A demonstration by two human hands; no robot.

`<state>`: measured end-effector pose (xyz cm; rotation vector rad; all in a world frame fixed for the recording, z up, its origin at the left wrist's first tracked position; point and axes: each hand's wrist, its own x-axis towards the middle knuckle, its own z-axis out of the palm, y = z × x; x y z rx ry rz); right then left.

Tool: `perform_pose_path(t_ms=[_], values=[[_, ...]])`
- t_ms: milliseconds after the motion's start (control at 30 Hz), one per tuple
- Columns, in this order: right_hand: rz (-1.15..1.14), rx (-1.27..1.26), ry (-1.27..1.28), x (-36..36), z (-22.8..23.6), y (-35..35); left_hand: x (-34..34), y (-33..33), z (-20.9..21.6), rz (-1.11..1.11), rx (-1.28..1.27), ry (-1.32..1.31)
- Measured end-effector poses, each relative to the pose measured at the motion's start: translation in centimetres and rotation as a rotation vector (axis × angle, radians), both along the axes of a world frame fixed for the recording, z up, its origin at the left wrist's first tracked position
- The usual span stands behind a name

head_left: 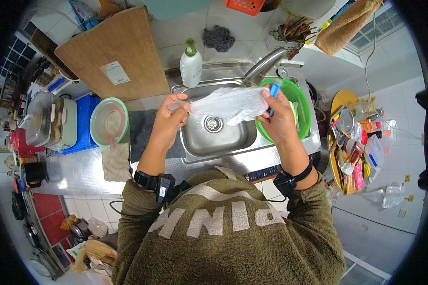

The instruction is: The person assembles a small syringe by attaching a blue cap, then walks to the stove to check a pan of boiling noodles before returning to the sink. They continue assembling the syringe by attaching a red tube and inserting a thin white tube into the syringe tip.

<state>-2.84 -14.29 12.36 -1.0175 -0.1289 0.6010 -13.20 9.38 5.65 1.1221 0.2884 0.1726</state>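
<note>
One long steel surface [78,173] runs left to right. Wooden board [123,52] stands on its far left part. Steel sink [223,146] sits mid-surface, near side of the board's right edge. Bright green basin [305,124] just right of the sink, partly behind the right hand [280,114]. White filmy sheet [228,104] is stretched left-right above the sink between both hands. Right fingers pinch its right end plus a small blue item. Left hand [169,118]: thumb and finger pinching the sheet's left end. White bottle [190,69] upright, far side of sink. Smallest: blue item [275,89], type unclear.
</note>
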Motion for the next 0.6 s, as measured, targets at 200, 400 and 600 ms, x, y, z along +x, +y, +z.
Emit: perform_pose_path(t_ms=[200,400,600], values=[[-0.117,-0.184,-0.028,-0.6,-0.1,0.7,-0.5,-1.1,1.4,-0.181,-0.195,-0.213],[0.001,-0.221,0.006,-0.9,-2.0,1.1,-0.2,-1.4,0.2,-0.218,0.014,-0.07],[0.214,-0.289,-0.027,-0.1,-7.5,1.1,3.1,-4.3,-4.0,-0.162,0.422,-0.081]])
